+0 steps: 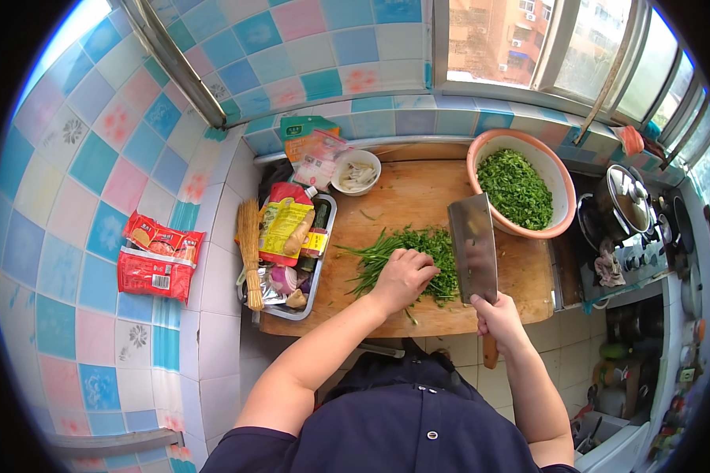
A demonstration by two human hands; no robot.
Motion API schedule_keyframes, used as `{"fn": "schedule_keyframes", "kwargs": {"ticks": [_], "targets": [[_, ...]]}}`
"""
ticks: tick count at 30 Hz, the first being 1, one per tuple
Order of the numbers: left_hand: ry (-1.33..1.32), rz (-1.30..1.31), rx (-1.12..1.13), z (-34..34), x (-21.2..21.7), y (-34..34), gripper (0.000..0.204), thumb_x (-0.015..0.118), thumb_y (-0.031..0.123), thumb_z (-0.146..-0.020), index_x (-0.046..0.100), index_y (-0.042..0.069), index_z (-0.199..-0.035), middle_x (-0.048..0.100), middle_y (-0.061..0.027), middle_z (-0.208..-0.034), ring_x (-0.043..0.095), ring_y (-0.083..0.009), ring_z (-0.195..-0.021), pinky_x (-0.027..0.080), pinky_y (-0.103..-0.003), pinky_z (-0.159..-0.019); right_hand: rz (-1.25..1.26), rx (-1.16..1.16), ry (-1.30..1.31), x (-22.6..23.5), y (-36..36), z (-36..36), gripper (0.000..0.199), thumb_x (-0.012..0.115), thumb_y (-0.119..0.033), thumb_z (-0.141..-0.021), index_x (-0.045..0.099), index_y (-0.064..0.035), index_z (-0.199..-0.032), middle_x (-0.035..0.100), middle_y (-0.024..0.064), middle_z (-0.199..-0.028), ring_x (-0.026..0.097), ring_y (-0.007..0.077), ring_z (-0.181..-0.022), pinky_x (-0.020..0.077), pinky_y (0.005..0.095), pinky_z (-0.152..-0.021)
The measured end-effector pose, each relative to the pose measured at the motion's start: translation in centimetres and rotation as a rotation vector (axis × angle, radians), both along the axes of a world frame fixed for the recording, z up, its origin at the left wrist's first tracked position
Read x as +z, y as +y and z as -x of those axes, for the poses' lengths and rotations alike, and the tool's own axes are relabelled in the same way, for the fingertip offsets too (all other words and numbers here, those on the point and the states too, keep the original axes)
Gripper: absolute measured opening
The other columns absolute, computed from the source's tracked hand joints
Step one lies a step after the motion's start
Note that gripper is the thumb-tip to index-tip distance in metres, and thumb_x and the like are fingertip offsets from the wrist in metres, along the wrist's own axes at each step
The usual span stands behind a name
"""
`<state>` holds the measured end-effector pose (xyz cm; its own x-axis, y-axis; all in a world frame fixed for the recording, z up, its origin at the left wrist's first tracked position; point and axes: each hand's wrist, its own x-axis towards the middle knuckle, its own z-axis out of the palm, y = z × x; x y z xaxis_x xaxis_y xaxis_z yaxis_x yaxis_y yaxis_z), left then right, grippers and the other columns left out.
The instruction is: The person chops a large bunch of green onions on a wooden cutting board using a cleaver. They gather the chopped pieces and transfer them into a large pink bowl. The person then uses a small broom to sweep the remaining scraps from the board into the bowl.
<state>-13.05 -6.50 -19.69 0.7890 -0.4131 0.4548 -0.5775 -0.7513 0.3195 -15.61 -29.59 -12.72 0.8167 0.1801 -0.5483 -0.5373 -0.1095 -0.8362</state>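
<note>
On a wooden cutting board [402,189] lies a bunch of long green chives [368,260], its right part cut into small pieces [443,288]. My left hand [406,276] rests on the bunch, fingers curled and pressing it to the board. In my right hand [498,317] is a cleaver [475,248], gripped where blade and wooden handle meet. Its broad blade stands just right of the cut pieces, apart from my left fingers. A large orange-rimmed bowl [559,189] of chopped greens [514,188] sits at the board's far right.
Left of the board, a metal tray [323,252] holds packets, a purple onion [284,279] and ginger. A straw brush [249,244] lies along its edge. Behind are a small white bowl [356,173] and packets. A stove [631,260] with a lidded pot [627,197] stands right.
</note>
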Motion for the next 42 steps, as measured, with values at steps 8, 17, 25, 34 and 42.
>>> {"fn": "schedule_keyframes", "kwargs": {"ticks": [8, 17, 25, 34, 42], "targets": [[0.088, -0.336, 0.128, -2.6, -1.2, -2.6, 0.025, 0.069, 0.022, -0.078, 0.063, 0.014, -0.1, 0.057, -0.0032, -0.097, 0.052, -0.0211, -0.096, 0.038, -0.035, -0.087, -0.02, -0.043, -0.001, -0.8, -1.9, 0.5, 0.015, 0.061, -0.017, -0.091, 0.055, -0.0047, -0.085, 0.045, -0.0031, -0.059, 0.043, 0.0066, -0.043, 0.038, 0.024, -0.042], [0.002, -0.164, 0.081, -3.6, -0.7, -2.4, 0.007, 0.07, 0.019, -0.078, 0.07, 0.017, -0.084, 0.062, 0.0028, -0.087, 0.055, -0.0178, -0.088, 0.039, -0.034, -0.083, -0.003, -0.045, -0.018, -1.0, -2.7, 0.4, 0.015, 0.061, -0.018, -0.091, 0.056, -0.0047, -0.085, 0.047, -0.0028, -0.059, 0.044, 0.0063, -0.044, 0.0387, 0.0237, -0.042], [-0.046, -0.087, -0.072, -2.6, 0.5, 0.1, 0.01, 0.068, 0.016, -0.076, 0.069, 0.018, -0.086, 0.062, 0.0053, -0.085, 0.056, -0.0154, -0.088, 0.037, -0.034, -0.085, -0.033, -0.032, 0.004, -1.1, -2.6, 0.4, 0.014, 0.062, -0.018, -0.09, 0.056, -0.005, -0.086, 0.047, -0.0025, -0.058, 0.044, 0.0069, -0.044, 0.0396, 0.0242, -0.043], [-0.246, -0.625, -0.282, -0.6, -2.2, -1.2, 0.008, 0.053, 0.017, -0.079, 0.056, 0.014, -0.085, 0.051, 0.0003, -0.084, 0.052, -0.0158, -0.091, 0.037, -0.032, -0.09, -0.016, -0.019, 0.023, -1.0, -2.6, 0.8, 0.015, 0.062, -0.018, -0.09, 0.057, -0.0037, -0.09, 0.048, -0.0024, -0.058, 0.044, 0.0068, -0.044, 0.0393, 0.024, -0.043], [-0.058, -0.271, -0.259, 1.0, 1.3, 1.4, 0.013, 0.059, 0.015, -0.075, 0.06, 0.014, -0.088, 0.051, -0.0004, -0.084, 0.053, -0.0166, -0.085, 0.044, -0.031, -0.077, -0.04, -0.016, 0.01, -1.3, -2.5, 0.6, 0.014, 0.06, -0.015, -0.09, 0.053, -0.0075, -0.082, 0.047, -0.002, -0.058, 0.044, 0.0084, -0.045, 0.0411, 0.0263, -0.044]]}}
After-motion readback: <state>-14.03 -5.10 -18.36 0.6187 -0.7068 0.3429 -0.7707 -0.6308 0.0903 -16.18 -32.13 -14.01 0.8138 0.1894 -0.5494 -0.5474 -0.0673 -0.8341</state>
